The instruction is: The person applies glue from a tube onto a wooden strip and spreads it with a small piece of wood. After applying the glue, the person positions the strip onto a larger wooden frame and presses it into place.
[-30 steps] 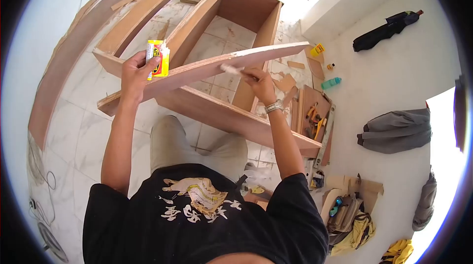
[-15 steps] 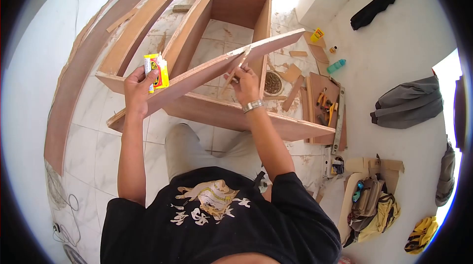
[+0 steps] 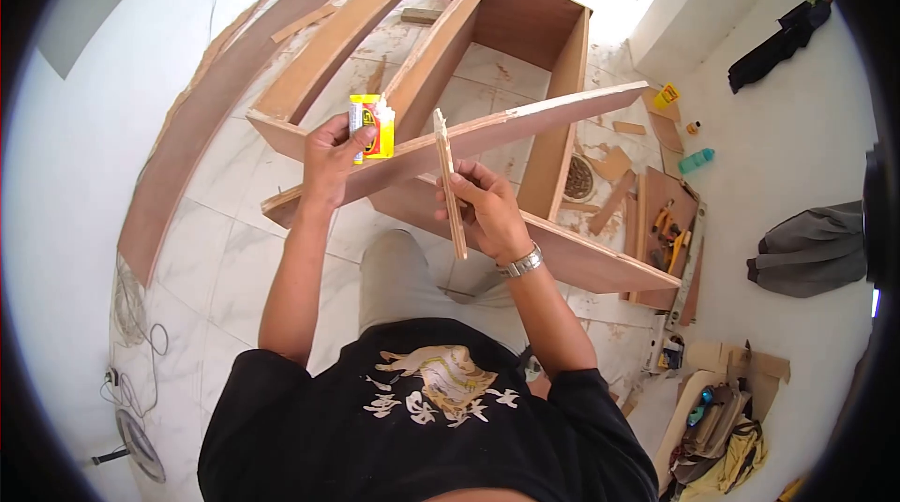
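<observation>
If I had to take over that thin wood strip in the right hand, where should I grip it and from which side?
Grip the thin wood strip on its bare upper half, above the right hand that holds its lower part. It stands nearly upright, in front of the long board. Probably come from its right, pinching its flat faces; the left hand with the yellow glue bottle crowds the other side.

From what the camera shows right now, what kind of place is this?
Probably a room under fit-out, used as a carpentry site. An unfinished plywood cabinet frame lies on the tiled floor, wood offcuts and hand tools are scattered beside it, and the left hand holds a yellow glue tube.
</observation>
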### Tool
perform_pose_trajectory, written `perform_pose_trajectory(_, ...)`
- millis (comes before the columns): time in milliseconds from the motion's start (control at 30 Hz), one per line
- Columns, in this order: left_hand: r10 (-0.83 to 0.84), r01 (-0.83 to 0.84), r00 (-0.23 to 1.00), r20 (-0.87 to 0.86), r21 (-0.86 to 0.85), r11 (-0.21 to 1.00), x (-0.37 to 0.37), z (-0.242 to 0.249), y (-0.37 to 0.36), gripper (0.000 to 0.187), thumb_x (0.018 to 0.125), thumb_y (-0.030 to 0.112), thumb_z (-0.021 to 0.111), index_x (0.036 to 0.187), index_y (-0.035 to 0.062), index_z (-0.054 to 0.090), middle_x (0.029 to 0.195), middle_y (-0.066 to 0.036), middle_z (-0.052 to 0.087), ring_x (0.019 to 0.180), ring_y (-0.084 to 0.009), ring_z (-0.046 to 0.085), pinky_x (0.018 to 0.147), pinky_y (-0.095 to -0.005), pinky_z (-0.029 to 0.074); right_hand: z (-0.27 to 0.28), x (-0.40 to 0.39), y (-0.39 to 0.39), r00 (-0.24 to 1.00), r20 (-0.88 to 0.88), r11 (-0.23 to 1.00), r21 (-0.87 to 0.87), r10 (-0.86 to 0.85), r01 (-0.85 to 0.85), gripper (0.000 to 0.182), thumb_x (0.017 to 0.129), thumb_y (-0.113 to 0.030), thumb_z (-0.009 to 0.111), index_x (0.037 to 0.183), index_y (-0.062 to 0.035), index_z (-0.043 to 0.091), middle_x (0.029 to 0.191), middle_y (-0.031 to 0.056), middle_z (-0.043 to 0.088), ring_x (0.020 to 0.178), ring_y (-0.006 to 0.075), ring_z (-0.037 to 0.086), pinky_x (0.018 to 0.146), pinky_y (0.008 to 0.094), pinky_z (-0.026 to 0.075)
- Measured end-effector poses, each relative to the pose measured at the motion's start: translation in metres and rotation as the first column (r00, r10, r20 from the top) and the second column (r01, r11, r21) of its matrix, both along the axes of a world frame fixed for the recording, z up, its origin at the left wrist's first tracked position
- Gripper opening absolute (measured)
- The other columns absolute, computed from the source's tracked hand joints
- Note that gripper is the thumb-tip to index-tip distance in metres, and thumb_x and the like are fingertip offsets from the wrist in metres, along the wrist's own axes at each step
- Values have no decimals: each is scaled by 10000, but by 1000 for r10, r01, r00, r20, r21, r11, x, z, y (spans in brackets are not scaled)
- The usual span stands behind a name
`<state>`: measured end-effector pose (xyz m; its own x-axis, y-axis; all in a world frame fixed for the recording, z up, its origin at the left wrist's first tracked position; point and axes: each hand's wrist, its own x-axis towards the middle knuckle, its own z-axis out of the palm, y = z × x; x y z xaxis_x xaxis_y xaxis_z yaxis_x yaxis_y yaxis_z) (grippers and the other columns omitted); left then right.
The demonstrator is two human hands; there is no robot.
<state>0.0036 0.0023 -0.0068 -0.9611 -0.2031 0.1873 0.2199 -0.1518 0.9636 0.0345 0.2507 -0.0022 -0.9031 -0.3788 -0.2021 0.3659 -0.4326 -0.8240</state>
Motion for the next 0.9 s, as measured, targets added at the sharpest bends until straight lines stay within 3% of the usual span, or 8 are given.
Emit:
perform_pose_trajectory(167,39,-44,997,-66,-68,997,7,-1,6,268,903,76,763,1133,-45,700,960,-77,745,841,-76,667,778,-233,545,4,20,-25,995,47,988,-130,89,-82,205,1004,-145,610,1146,3,592,991,76,656,861,147,662,719,330,631)
perform_pose_trajectory(333,48,-63,991,-127,-119,991,9,1,9,273,904,70,760,1150,-35,703,949,-49,740,826,-66,654,753,-223,528,-1,27,-42,998,48,984,-175,36,-28,204,1014,-133,591,1170,-1,589,993,79,660,856,156,679,721,327,634)
perform_pose_trajectory(533,90,-142,980,-177,-309,940,20,9,15,287,899,115,777,1147,-22,729,917,-27,738,809,-48,635,719,-221,520,4,25,-42,999,21,983,-180,27,-23,212,1017,-127,582,1182,5,599,991,83,664,850,158,683,712,320,631)
perform_pose_trajectory(900,60,-241,945,-322,-560,793,28,22,25,233,880,63,777,1101,-2,747,896,-60,753,771,-68,651,682,-229,514,11,28,-22,996,32,949,-307,87,-73,245,1028,-128,554,1208,30,603,1005,100,678,820,143,661,616,295,589)
